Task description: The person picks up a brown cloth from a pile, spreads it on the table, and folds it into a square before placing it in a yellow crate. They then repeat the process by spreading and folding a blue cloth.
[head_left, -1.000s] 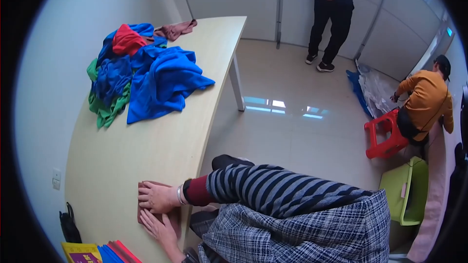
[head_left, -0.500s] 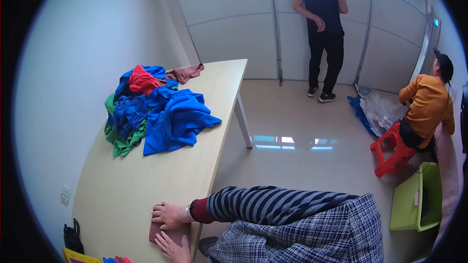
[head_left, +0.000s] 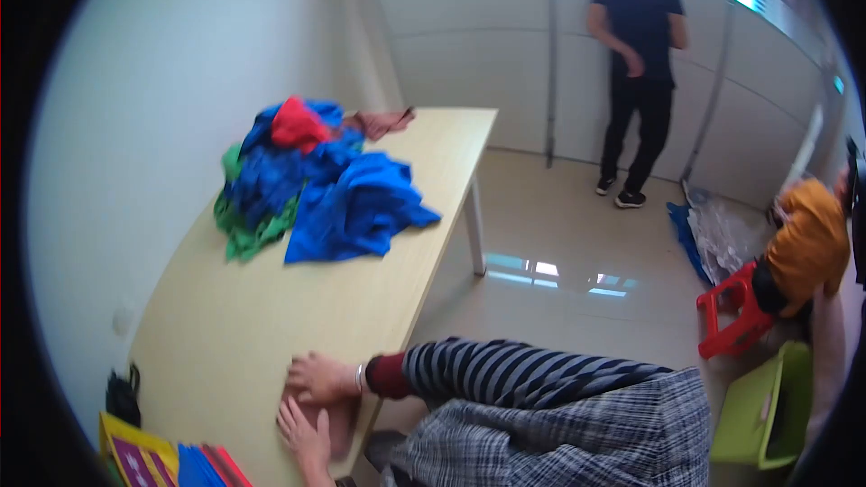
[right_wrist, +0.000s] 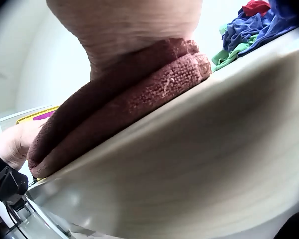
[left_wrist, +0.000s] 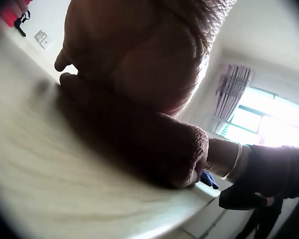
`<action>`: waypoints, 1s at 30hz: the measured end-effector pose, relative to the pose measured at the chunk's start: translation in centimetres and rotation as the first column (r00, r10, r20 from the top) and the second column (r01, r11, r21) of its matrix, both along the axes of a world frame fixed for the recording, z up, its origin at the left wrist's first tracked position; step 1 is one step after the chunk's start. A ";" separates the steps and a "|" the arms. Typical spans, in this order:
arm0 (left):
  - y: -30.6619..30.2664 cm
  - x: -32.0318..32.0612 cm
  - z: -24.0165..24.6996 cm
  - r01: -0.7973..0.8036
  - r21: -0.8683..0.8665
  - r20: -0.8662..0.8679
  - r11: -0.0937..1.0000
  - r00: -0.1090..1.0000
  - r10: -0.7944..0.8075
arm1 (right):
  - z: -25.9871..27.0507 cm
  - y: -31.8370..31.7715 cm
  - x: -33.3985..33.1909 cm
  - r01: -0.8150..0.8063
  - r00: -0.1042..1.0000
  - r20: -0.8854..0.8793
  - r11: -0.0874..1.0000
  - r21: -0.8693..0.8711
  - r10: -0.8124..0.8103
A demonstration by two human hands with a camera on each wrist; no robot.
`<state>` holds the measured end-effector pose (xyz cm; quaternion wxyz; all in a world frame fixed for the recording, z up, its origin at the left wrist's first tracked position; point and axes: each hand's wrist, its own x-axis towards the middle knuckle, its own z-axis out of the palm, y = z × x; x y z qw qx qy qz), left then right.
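A folded brownish-pink towel point(head_left: 341, 426) lies on the pale table point(head_left: 234, 316), close to its edge. My right hand point(head_left: 317, 379), with a white bracelet at the wrist, rests on the far part of it with the fingers spread. Beside it, my left hand point(head_left: 305, 436) lies flat on the near part, fingers straight. From the right wrist the towel point(right_wrist: 119, 107) shows as thick stacked layers with a rounded fold, the heel of the hand on top. The left wrist view has the palm over the dark, shaded towel point(left_wrist: 182, 147).
A loose heap of blue, green and red cloths point(head_left: 334, 198) covers the table's far end. Yellow-and-purple packaging point(head_left: 135, 451) and a small black bag point(head_left: 124, 397) sit at the near left. A standing person point(head_left: 636, 72), a red stool point(head_left: 735, 311) and a green bin point(head_left: 767, 410) are beyond.
The head view has tilted up and swung, so the table sits elsewhere in the picture. Both hands stay on the folded towel. The seated person in orange has leaned over.
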<state>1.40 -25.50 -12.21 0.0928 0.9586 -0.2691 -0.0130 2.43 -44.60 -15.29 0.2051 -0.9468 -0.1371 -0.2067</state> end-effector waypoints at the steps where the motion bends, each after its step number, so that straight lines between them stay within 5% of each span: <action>1: -0.2 -0.4 0.2 0.036 -0.053 0.022 0.998 0.999 -0.035 | 1.1 -0.4 -0.5 -0.025 1.000 -0.008 0.995 0.096 0.026; 2: -0.4 -0.8 0.7 0.047 -0.093 0.037 0.995 0.998 -0.043 | 1.3 -1.2 -1.7 -0.090 0.970 0.213 0.988 -0.128 0.116; 4: 0.1 -0.6 -0.3 0.115 -0.146 0.176 0.983 0.980 -0.088 | 0.9 -1.1 -0.9 -0.032 0.957 0.272 0.969 -0.244 0.100; 6: 0.4 -0.6 -0.1 0.121 -0.184 0.168 0.975 0.982 -0.090 | 0.9 -1.5 -0.4 -0.079 0.908 0.394 0.983 -0.164 0.139; 7: 0.3 -0.9 0.1 0.065 -0.164 0.122 0.984 0.992 -0.046 | -0.2 -1.2 1.0 -0.062 0.968 0.230 0.980 -0.191 0.106; 8: 0.4 -0.7 -0.8 0.018 -0.097 0.139 0.995 0.990 -0.005 | -0.6 -1.1 1.7 0.036 0.998 0.052 0.998 -0.043 -0.034; 11: 1.3 -2.2 -1.5 -0.014 -0.027 0.170 1.000 0.985 0.019 | -0.3 -1.4 1.0 0.085 0.994 0.078 0.994 -0.065 -0.080; 13: 1.5 -3.3 -1.3 0.047 -0.008 0.160 0.999 0.986 -0.045 | 1.2 -2.0 0.4 0.076 0.971 -0.225 0.996 -0.049 -0.085; 17: 1.4 -4.0 -1.9 0.044 -0.056 0.191 0.997 0.981 -0.033 | 1.6 -0.6 -1.6 0.152 0.988 0.066 0.976 -0.156 -0.143; 21: 1.1 -4.7 -1.9 0.048 -0.052 0.193 0.997 0.980 -0.037 | 2.3 0.9 -4.2 -0.067 0.994 -0.096 0.989 -0.130 0.054; 30: 1.3 -6.1 -2.4 0.028 -0.057 0.182 0.998 0.983 -0.017 | -0.1 -0.4 -4.3 -0.061 0.998 -0.034 0.984 -0.165 0.056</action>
